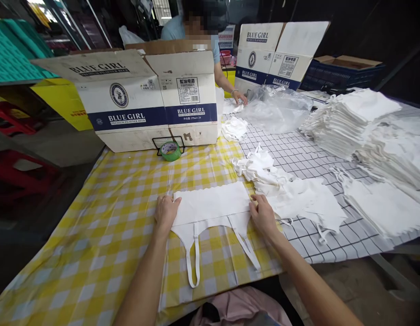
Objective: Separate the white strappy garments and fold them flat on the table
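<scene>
A white strappy camisole top [211,203] lies flat on the yellow checked cloth in front of me. Its scalloped hem faces away, and its shoulder straps trail toward me. My left hand [167,212] pinches the left edge near the hem, thumb on the fabric and fingertips partly hidden. At the opposite edge, my right hand [264,215] is closed on the fabric between thumb and fingers. Just beyond my right hand is a loose heap of similar white tops [294,194], with straps tangled.
A blue-and-white beer carton [145,99] stands at the back left, with green tape [171,151] before it. Stacked white garments [352,117] fill the right side near a clear plastic bag [277,108]. Across the table, a co-worker's hand [239,97] touches white fabric beside another carton [274,59].
</scene>
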### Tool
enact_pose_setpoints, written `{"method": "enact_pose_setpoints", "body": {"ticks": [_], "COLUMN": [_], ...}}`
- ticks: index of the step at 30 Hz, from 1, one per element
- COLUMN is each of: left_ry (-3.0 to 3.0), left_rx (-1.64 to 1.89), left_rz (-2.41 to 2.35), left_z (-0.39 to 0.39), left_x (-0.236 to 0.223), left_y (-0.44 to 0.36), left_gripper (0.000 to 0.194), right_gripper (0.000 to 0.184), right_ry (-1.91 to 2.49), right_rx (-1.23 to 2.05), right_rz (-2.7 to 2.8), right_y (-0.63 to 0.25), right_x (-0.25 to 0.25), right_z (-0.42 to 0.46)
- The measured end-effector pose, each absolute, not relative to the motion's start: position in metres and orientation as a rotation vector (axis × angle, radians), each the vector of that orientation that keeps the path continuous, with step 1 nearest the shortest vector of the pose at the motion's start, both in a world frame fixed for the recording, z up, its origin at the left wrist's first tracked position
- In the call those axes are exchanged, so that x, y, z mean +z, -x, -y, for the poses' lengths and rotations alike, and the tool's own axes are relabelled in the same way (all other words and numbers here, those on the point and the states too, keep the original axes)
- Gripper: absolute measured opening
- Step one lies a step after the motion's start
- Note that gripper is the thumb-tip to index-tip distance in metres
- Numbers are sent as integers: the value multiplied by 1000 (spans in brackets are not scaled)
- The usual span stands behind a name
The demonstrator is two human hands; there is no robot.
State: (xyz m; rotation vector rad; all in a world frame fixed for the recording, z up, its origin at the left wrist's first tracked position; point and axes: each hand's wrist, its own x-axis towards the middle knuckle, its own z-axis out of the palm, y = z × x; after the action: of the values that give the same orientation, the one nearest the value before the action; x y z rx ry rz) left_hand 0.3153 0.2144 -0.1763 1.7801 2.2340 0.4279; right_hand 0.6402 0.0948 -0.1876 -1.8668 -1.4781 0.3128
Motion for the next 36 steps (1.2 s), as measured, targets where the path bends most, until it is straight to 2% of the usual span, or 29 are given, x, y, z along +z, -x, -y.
{"method": "enact_pose_setpoints", "body": {"ticks": [5,9,16,23,26,30,36], "left_ry": [-1781,-1777,-1742,-1688,-1653,-1628,-1575], "left_rx": [349,343,408,555,581,591,713], "left_rz": [-2176,-2162,-2174,-2100,-2026,-1973,-1902], "left_z": [-222,-222,-216,-211,-214,-217,-214], "left_x": [-167,-163,-171,-180,-181,-181,-166], "left_y": [-313,-313,-311,-299,-294,-295,-302], "left_gripper": [24,21,20,13,21,28,25], "right_gripper": [23,27,3,19,16,29,26], "right_ry": [2054,2176,2042,1869,1840,1891,1703], "right_rx": [343,360,522,826,965,1029,1062], "right_rz": [1499,1441,1424,1238,1265,1226,1244], "right_y": [-646,-639,-636,-642,-647,-649,-645], "right_x": [-184,-183,-191,-182,-169,-160,-145], "right_z": [-138,-162,-172,-172,-178,-184,-181]}}
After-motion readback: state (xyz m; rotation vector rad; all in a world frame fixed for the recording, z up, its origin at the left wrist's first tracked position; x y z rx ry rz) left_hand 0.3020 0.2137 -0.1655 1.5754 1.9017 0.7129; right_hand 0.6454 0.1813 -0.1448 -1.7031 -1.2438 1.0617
